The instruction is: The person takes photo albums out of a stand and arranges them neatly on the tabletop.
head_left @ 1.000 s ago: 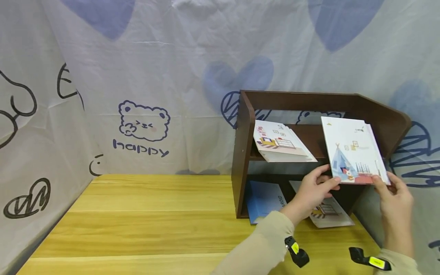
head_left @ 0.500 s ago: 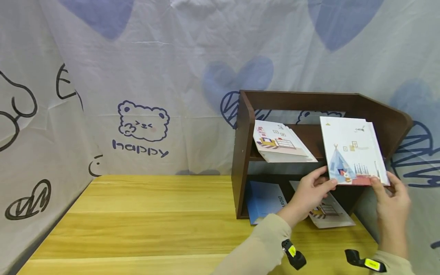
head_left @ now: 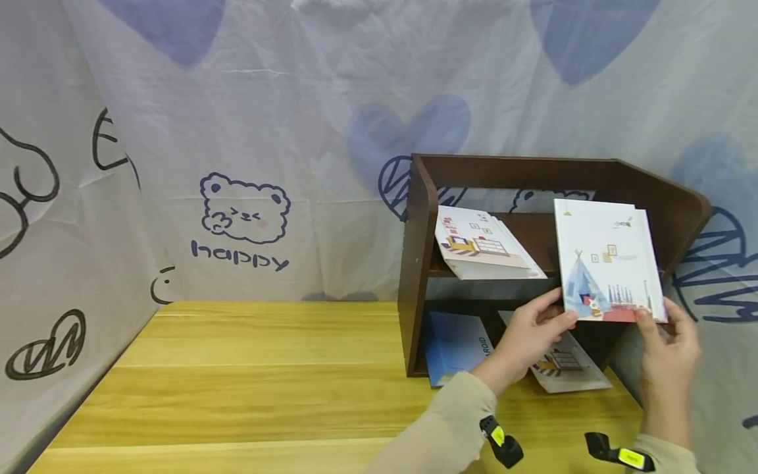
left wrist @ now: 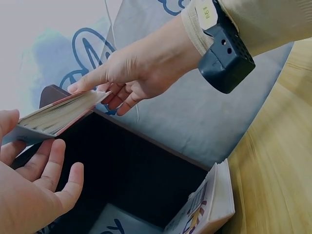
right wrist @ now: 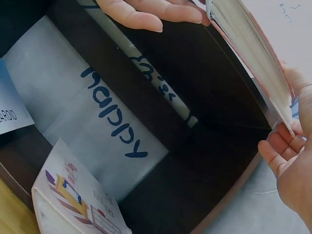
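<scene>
A white book [head_left: 610, 263] with a blue tent picture on its cover is held up in front of the right part of the brown shelf [head_left: 417, 276]. My left hand [head_left: 533, 332] pinches its lower left corner, thumb on the cover. At the lower right corner my right hand [head_left: 669, 362] grips it the same way. Page edges of this book [left wrist: 61, 114] show in the left wrist view, between both hands. In the right wrist view, the right fingers [right wrist: 280, 148] lie under one end of the book.
Light books [head_left: 482, 243] lean on the upper shelf at left. Below, a blue book [head_left: 456, 345] and another white book [head_left: 571, 372] stand in the lower compartment, jutting forward. A wooden table [head_left: 266, 382] extends left; a printed cloth [head_left: 326, 131] hangs behind.
The right hand has shifted slightly left and down, and the book has straightened a little with it. Both hands keep hold of the book. The shelf's other books have not moved.
</scene>
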